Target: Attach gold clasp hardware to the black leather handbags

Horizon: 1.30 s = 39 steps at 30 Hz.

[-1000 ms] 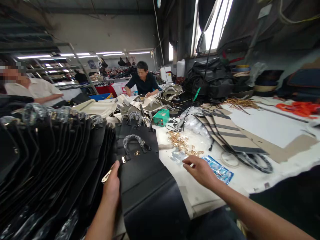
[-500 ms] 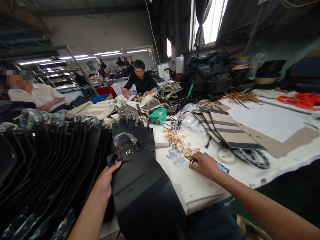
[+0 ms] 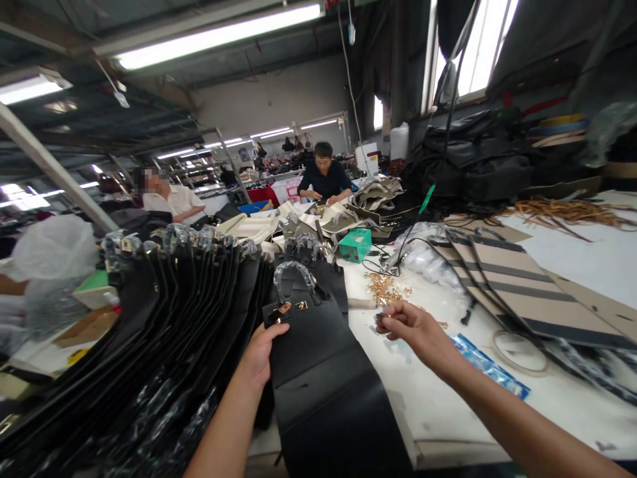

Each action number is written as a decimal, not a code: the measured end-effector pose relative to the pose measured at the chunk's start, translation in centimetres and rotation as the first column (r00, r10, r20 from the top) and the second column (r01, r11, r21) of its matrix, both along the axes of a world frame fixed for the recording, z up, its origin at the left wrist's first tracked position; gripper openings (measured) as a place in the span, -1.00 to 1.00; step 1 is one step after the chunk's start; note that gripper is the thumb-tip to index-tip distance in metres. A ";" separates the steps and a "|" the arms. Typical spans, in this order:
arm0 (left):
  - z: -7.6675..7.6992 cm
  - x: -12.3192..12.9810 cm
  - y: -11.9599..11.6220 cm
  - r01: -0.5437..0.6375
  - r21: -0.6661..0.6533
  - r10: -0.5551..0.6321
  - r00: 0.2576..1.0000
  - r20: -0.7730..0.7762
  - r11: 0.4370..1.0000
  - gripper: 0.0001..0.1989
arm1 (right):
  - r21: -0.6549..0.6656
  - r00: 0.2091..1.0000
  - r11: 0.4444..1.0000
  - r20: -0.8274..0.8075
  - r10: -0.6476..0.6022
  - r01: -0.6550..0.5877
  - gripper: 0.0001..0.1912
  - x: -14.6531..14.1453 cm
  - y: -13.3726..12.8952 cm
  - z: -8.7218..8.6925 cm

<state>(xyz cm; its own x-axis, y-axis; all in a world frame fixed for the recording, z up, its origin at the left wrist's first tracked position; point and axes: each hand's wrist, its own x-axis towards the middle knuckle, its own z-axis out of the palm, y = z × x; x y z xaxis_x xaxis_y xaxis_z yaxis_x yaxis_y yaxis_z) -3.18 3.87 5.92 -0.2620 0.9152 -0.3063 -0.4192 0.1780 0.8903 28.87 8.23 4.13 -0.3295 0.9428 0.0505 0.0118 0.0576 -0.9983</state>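
A black leather bag panel with a plastic-wrapped handle and a gold clasp lies over the table's near edge. My left hand grips the panel's left edge by a small strap with metal hardware, thumb on top. My right hand is raised over the white table, thumb and fingers pinched on a small metal piece. Just behind it sits a pile of gold hardware pieces. The details of the pinched piece are too small to tell.
Many black bag panels stand in a row at left. A green box with a cable stands behind the gold pieces. Striped beige panels, a tape ring and a blue packet lie right. Two people sit farther back.
The camera view has turned left and up. My right hand has lifted from the gold pieces with a small piece in its fingers. My left hand keeps its hold on the panel.
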 end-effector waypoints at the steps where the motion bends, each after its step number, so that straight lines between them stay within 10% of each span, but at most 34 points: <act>1: 0.0 0.0 -0.1 -0.007 0.005 0.007 1.000 -0.016 1.000 -0.48 | -0.001 0.998 1.000 -0.066 0.009 -0.009 -0.72 -1.5 0.5 0.7; 9: -0.8 1.9 -0.7 -0.015 0.067 0.028 0.979 -0.200 0.998 -0.56 | 0.216 0.996 0.973 -0.053 -0.074 0.084 -0.79 -12.2 5.4 0.6; 16: -3.5 2.1 -0.3 -0.097 -0.006 0.095 0.983 -0.157 0.995 -0.57 | 0.212 0.987 0.964 -0.045 -0.153 0.159 -0.75 -12.6 5.6 -1.2; 22: -4.6 1.5 0.3 -0.062 -0.049 0.055 0.990 -0.129 0.997 -0.55 | 0.100 0.949 0.964 -0.173 0.262 -0.248 -0.72 -8.9 7.3 -1.1; 25: -4.8 1.6 0.5 -0.062 -0.032 0.054 0.977 -0.206 0.998 -0.56 | 0.097 0.922 0.916 0.039 0.386 -0.388 -0.76 -7.6 8.1 -1.0; 32: -4.8 1.8 0.6 -0.100 -0.072 0.079 0.965 -0.249 0.992 -0.55 | 0.417 0.866 0.858 0.495 0.064 -0.301 -0.97 -7.8 7.2 -3.1; 39: -4.4 2.5 0.4 -0.109 -0.100 0.076 0.954 -0.290 0.989 -0.55 | 0.500 0.588 0.728 0.792 -0.166 -0.469 -0.85 -7.8 5.2 -3.7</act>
<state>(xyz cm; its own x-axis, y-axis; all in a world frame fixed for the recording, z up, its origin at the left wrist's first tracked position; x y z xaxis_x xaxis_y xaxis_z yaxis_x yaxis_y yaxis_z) -0.68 4.27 1.54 -0.4352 0.8463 -0.3074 -0.1709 0.2576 0.9510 21.04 13.40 0.45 -0.6688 0.7075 0.2283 0.6383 0.7039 -0.3116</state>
